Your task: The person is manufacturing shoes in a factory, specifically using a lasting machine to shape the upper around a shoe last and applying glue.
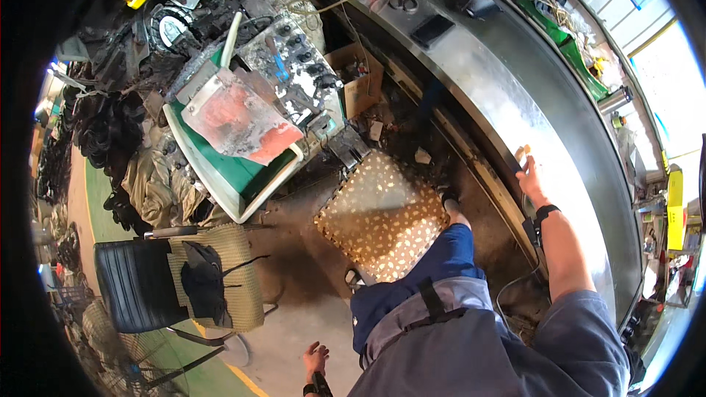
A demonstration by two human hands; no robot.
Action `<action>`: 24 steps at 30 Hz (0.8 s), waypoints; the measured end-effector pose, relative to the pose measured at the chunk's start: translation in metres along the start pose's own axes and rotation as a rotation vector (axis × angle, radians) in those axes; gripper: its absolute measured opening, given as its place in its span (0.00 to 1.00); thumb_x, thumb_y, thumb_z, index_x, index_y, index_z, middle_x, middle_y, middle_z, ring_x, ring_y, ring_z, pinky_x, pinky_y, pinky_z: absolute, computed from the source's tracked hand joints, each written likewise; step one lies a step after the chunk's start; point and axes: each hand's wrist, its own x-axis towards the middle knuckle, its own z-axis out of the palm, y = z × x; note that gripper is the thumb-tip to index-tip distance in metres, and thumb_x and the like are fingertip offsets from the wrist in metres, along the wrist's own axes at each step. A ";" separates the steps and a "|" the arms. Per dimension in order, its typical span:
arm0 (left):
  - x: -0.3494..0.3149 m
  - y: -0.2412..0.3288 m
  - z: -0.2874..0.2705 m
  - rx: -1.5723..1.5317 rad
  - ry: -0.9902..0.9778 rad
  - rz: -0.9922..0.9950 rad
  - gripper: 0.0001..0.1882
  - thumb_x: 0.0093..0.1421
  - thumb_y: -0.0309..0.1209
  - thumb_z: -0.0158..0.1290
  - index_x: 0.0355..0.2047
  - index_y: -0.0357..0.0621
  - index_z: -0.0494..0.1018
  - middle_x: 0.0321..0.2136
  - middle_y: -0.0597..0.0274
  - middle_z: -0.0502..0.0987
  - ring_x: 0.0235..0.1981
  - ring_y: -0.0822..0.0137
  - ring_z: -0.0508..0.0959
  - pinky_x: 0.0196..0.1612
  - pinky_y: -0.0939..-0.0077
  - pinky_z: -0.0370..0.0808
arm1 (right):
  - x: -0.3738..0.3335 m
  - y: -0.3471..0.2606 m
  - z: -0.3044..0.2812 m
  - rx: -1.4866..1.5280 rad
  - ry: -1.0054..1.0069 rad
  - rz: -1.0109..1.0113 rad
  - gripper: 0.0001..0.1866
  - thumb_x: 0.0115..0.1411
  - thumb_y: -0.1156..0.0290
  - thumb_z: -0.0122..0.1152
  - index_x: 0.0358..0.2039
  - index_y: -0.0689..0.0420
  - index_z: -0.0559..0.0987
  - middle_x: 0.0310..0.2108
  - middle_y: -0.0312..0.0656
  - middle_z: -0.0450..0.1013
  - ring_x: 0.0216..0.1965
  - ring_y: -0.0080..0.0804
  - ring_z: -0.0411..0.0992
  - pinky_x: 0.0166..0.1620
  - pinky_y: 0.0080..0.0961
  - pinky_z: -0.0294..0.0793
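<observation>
Resting on the shiny steel workbench (507,103), right hand (531,180) pinches a small tan block (521,152).

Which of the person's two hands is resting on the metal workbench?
The right hand, stretched forward onto the edge of the shiny workbench. The left hand hangs low, away from the bench, over the floor.

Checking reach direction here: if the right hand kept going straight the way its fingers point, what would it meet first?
The right hand points up along the metal workbench. It already touches a small tan object; beyond that, bare benchtop, though depth is unclear.
</observation>
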 end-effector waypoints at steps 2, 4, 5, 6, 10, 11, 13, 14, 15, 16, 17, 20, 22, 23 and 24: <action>-0.012 0.020 0.030 -0.022 -0.029 -0.010 0.24 0.63 0.23 0.53 0.59 0.32 0.67 0.45 0.46 0.79 0.44 0.56 0.82 0.46 0.65 0.80 | 0.008 0.014 -0.008 -0.145 -0.045 0.004 0.28 0.50 0.80 0.65 0.53 0.58 0.70 0.37 0.45 0.69 0.44 0.44 0.65 0.49 0.44 0.64; -0.026 0.028 0.045 -0.050 -0.162 0.065 0.24 0.64 0.24 0.53 0.60 0.34 0.67 0.47 0.47 0.79 0.45 0.56 0.82 0.47 0.64 0.80 | 0.008 0.030 -0.007 -0.180 -0.048 0.039 0.32 0.50 0.79 0.66 0.57 0.56 0.69 0.39 0.45 0.70 0.46 0.45 0.66 0.48 0.44 0.65; -0.034 0.028 0.048 -0.042 -0.163 0.065 0.24 0.63 0.25 0.54 0.59 0.33 0.67 0.46 0.47 0.79 0.45 0.57 0.82 0.47 0.64 0.80 | 0.008 0.023 -0.011 -0.119 -0.032 0.064 0.26 0.49 0.78 0.69 0.50 0.57 0.72 0.35 0.47 0.71 0.42 0.45 0.68 0.45 0.44 0.67; -0.035 0.021 0.042 -0.040 -0.158 0.060 0.24 0.63 0.25 0.54 0.59 0.33 0.67 0.46 0.47 0.79 0.45 0.57 0.82 0.47 0.64 0.80 | 0.008 0.022 -0.010 -0.118 -0.039 0.065 0.26 0.49 0.78 0.69 0.50 0.57 0.72 0.35 0.47 0.71 0.42 0.45 0.68 0.45 0.44 0.67; -0.029 -0.030 0.007 -0.014 -0.148 0.034 0.24 0.62 0.25 0.55 0.59 0.34 0.68 0.44 0.47 0.80 0.41 0.56 0.83 0.43 0.63 0.81 | 0.006 -0.002 -0.017 -0.175 -0.037 0.018 0.18 0.50 0.74 0.72 0.38 0.56 0.71 0.28 0.46 0.70 0.33 0.46 0.69 0.40 0.46 0.68; -0.028 -0.036 0.000 -0.037 -0.115 0.002 0.24 0.62 0.25 0.55 0.58 0.35 0.68 0.43 0.47 0.80 0.40 0.55 0.83 0.41 0.63 0.81 | 0.001 -0.006 -0.022 -0.174 0.026 -0.005 0.17 0.48 0.77 0.72 0.32 0.58 0.70 0.23 0.47 0.69 0.29 0.47 0.70 0.37 0.45 0.69; -0.022 -0.044 -0.011 -0.112 -0.023 -0.075 0.23 0.60 0.22 0.55 0.57 0.37 0.69 0.42 0.45 0.80 0.39 0.52 0.83 0.39 0.60 0.81 | 0.002 -0.006 -0.022 -0.184 0.064 -0.031 0.17 0.48 0.76 0.72 0.32 0.57 0.70 0.23 0.47 0.69 0.30 0.47 0.70 0.37 0.45 0.69; -0.017 -0.050 -0.021 -0.110 -0.028 -0.075 0.23 0.60 0.22 0.55 0.57 0.37 0.69 0.42 0.45 0.80 0.39 0.52 0.83 0.39 0.60 0.81 | 0.003 -0.006 -0.021 -0.188 0.093 -0.065 0.17 0.48 0.76 0.72 0.32 0.57 0.70 0.23 0.48 0.69 0.30 0.48 0.70 0.37 0.45 0.69; -0.011 -0.053 -0.029 -0.190 0.001 -0.091 0.23 0.60 0.21 0.56 0.57 0.37 0.69 0.42 0.45 0.80 0.39 0.52 0.83 0.38 0.60 0.81 | 0.007 -0.005 -0.019 -0.182 0.014 0.006 0.18 0.50 0.75 0.72 0.36 0.56 0.71 0.27 0.48 0.70 0.34 0.48 0.70 0.41 0.46 0.69; -0.003 -0.055 -0.033 -0.271 0.030 -0.109 0.24 0.59 0.20 0.56 0.56 0.37 0.69 0.42 0.45 0.80 0.39 0.52 0.83 0.38 0.60 0.81 | 0.007 -0.004 -0.017 -0.183 0.020 0.004 0.18 0.50 0.75 0.72 0.36 0.56 0.71 0.27 0.48 0.70 0.34 0.48 0.70 0.41 0.46 0.69; 0.006 -0.050 -0.027 -0.259 0.085 -0.127 0.25 0.58 0.18 0.55 0.57 0.36 0.68 0.41 0.44 0.79 0.38 0.52 0.83 0.37 0.59 0.81 | 0.008 0.005 -0.013 -0.184 0.057 -0.025 0.19 0.51 0.75 0.72 0.39 0.55 0.70 0.30 0.48 0.70 0.37 0.47 0.70 0.43 0.46 0.69; 0.023 -0.052 -0.020 -0.193 0.046 -0.009 0.23 0.68 0.31 0.47 0.62 0.43 0.62 0.48 0.45 0.78 0.43 0.52 0.81 0.43 0.61 0.80 | 0.010 0.013 -0.004 -0.119 0.038 -0.026 0.24 0.52 0.76 0.71 0.47 0.55 0.69 0.37 0.45 0.70 0.43 0.46 0.68 0.48 0.45 0.67; 0.010 -0.049 -0.006 -0.307 0.047 -0.013 0.26 0.65 0.27 0.51 0.63 0.41 0.63 0.47 0.46 0.79 0.43 0.54 0.81 0.44 0.63 0.79 | 0.003 -0.003 -0.003 -0.194 -0.093 0.048 0.24 0.52 0.76 0.71 0.47 0.56 0.68 0.37 0.44 0.70 0.43 0.46 0.67 0.48 0.44 0.67; 0.011 -0.038 0.016 -0.279 -0.042 0.004 0.26 0.64 0.26 0.52 0.62 0.40 0.64 0.48 0.46 0.78 0.43 0.54 0.82 0.45 0.63 0.79 | 0.005 0.018 -0.014 -0.178 -0.001 -0.091 0.24 0.52 0.76 0.71 0.47 0.55 0.69 0.37 0.45 0.70 0.43 0.47 0.67 0.49 0.44 0.67; 0.006 -0.035 0.024 -0.249 -0.101 0.019 0.26 0.63 0.24 0.52 0.62 0.39 0.64 0.48 0.46 0.78 0.44 0.55 0.82 0.45 0.63 0.79 | 0.007 0.019 -0.016 -0.176 -0.001 -0.089 0.24 0.52 0.76 0.71 0.47 0.55 0.69 0.37 0.45 0.70 0.43 0.47 0.67 0.49 0.44 0.67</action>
